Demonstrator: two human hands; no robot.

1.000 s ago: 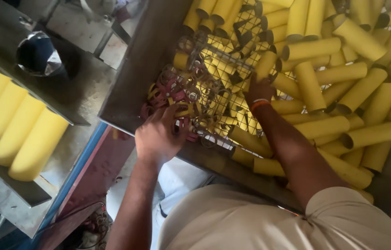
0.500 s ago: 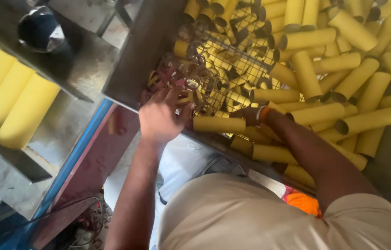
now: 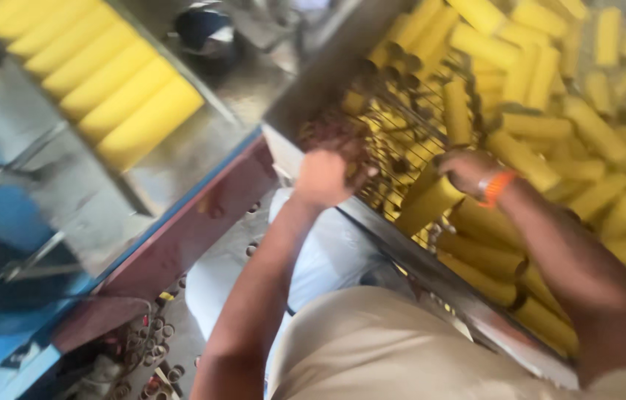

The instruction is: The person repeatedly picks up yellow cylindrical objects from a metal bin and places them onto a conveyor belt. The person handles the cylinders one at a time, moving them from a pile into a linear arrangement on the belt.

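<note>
1. A metal bin (image 3: 305, 96) fills the upper right, heaped with yellow tubes (image 3: 550, 126) lying at all angles.
2. A grey machine top (image 3: 179, 155) sits to the left with a row of bigger yellow rolls (image 3: 105, 81) lined up side by side on it; a red and blue frame edge (image 3: 179, 230) runs below.
3. A wire rack (image 3: 409, 126) lies in the near corner of the bin, among the tubes, with short yellow pieces showing through it.
4. The right hand (image 3: 468, 169), an orange band (image 3: 496, 187) at its wrist, is curled around one yellow tube (image 3: 427, 204) just above the bin's near wall.
5. The left hand (image 3: 322, 178) is at the near corner of the rack, fingers bent; blur hides whether it grips anything.
</note>
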